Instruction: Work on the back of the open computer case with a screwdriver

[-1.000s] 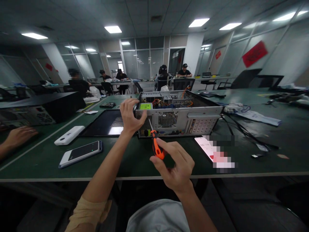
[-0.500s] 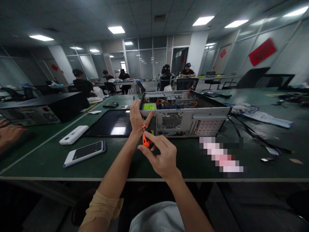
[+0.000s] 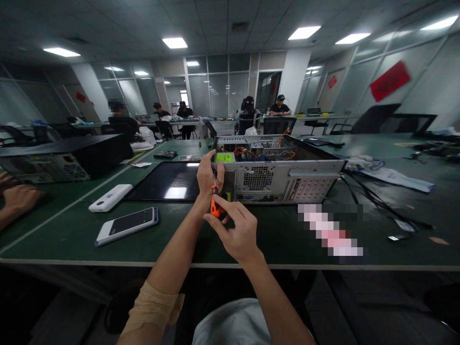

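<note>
My right hand [image 3: 239,227] is closed on the orange and black handle of a screwdriver [image 3: 215,207], held between thumb and fingers. Its thin shaft points up toward the left rear corner of an open computer case [image 3: 312,167]. At that corner, my left hand [image 3: 208,177] stands upright with thumb and fingers stretched out against the metal, close around the screwdriver's shaft. The shaft's tip is hidden behind the hand. Inside the case, a box with a bright green label [image 3: 224,157], wires and drive cages show from above.
A black side panel [image 3: 158,184] lies left of the case. Nearer are a white power bank [image 3: 110,197] and a phone-like device [image 3: 127,226]. Black cables [image 3: 384,203] and gloves [image 3: 391,175] lie right. Another person's hand [image 3: 21,199] rests by a black computer tower [image 3: 104,158].
My left thumb has swung up and in toward the fingers. My right hand and the screwdriver have shifted slightly up and left. The neighbour's hand reaches further into view.
</note>
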Demonstrator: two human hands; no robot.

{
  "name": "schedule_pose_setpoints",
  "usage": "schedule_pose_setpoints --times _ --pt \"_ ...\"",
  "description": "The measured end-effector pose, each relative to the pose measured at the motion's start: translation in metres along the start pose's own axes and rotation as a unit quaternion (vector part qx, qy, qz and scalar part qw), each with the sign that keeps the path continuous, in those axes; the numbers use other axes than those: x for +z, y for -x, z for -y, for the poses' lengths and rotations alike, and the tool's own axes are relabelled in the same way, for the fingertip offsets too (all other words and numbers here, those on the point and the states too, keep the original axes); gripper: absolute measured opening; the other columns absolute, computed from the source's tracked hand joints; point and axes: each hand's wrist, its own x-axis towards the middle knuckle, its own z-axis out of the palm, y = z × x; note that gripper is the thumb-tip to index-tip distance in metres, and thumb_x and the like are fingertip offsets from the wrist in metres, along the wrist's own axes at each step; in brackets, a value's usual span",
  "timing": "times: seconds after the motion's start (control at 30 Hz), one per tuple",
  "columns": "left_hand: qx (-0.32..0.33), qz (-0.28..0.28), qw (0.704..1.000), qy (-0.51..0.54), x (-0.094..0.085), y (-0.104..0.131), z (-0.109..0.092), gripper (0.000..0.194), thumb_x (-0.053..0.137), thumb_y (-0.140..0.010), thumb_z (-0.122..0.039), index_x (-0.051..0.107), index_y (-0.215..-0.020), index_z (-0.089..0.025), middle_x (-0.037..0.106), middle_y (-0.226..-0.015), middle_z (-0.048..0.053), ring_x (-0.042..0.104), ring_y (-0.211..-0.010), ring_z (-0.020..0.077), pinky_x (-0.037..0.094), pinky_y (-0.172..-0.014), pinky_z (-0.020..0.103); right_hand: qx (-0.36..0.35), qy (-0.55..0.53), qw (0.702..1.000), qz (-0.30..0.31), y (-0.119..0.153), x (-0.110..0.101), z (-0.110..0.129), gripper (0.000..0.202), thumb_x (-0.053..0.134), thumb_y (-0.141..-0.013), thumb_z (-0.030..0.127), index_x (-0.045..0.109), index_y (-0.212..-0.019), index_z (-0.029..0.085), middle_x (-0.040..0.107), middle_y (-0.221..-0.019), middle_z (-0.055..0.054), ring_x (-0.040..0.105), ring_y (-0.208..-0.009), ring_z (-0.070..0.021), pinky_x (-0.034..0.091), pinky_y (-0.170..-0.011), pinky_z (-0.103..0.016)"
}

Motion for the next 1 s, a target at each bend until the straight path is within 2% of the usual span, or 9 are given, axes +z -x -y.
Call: schedule_pose_setpoints --times 0.17,0.33,0.47,0.7,1.0 --pt "0.034 -0.009 0.999 0.024 0.0 0.002 0.004 0.046 0.046 -0.093 -0.029 0.055 -0.136 -0.017 0.064 -0.135 0.015 0.058 -0.13 0.0266 0.04 -0.116 0.041 -0.015 0.02 1.0 -0.009 -0.002 0.0 0.003 0.036 0.069 -0.096 0.041 0.07 -0.123 0.017 0.075 -0.091 -0.006 0.064 -0.069 -0.0154 0.055 -0.066 -0.029" --pt "0.073 -0.02 0.997 0.019 0.003 0.002 0.01 0.052 0.047 -0.089 -0.03 0.052 -0.137 -0.013 0.064 -0.135 0.018 0.06 -0.127 0.0296 0.044 -0.112 0.045 -0.034 0.039 0.998 -0.033 -0.004 0.001 0.005 0.035 0.071 -0.095 0.042 0.071 -0.119 0.016 0.075 -0.084 -0.005 0.061 -0.063 -0.0143 0.054 -0.063 -0.028" --pt "0.076 -0.019 0.997 0.008 0.005 0.001 0.012 0.054 0.049 -0.089 -0.033 0.049 -0.14 -0.014 0.063 -0.136 0.017 0.06 -0.127 0.0301 0.044 -0.112 0.046 -0.038 0.027 0.998 -0.043 -0.005 -0.001 0.006 0.033 0.073 -0.094 0.038 0.07 -0.117 0.015 0.074 -0.084 -0.004 0.061 -0.061 -0.0133 0.053 -0.061 -0.027" --pt "0.087 -0.023 0.996 0.025 0.004 0.0 0.01 0.062 0.054 -0.086 -0.033 0.045 -0.144 -0.014 0.061 -0.139 0.018 0.058 -0.131 0.031 0.042 -0.116 0.047 -0.038 0.016 0.999 -0.033 -0.005 -0.003 0.004 0.034 0.075 -0.093 0.036 0.07 -0.121 0.017 0.075 -0.086 -0.004 0.062 -0.062 -0.0133 0.056 -0.065 -0.028" --pt "0.06 -0.024 0.997 0.036 0.002 0.002 0.006 0.073 0.058 -0.083 -0.031 0.039 -0.152 -0.017 0.063 -0.14 0.017 0.061 -0.126 0.0286 0.048 -0.112 0.044 -0.033 0.001 0.999 -0.029 -0.003 -0.002 0.003 0.034 0.073 -0.094 0.038 0.069 -0.12 0.017 0.073 -0.084 -0.004 0.063 -0.062 -0.0138 0.056 -0.065 -0.029"
